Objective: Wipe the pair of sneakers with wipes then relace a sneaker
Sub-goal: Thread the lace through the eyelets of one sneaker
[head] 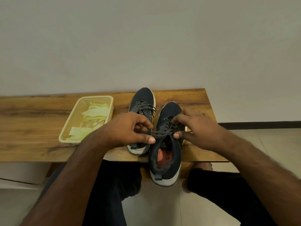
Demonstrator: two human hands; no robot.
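Two dark navy sneakers with white soles stand on the wooden bench, toes pointing away from me. The left sneaker sits further back, its grey laces tied. The right sneaker hangs its heel over the bench's front edge and shows an orange insole. Its grey lace stretches across the tongue between both hands. My left hand pinches one end of that lace between thumb and fingers. My right hand pinches the lace at the sneaker's right side.
A cream plastic basket holding crumpled pale green wipes sits on the bench to the left. A plain wall rises behind the bench. My legs in dark trousers are under the bench, on a tiled floor.
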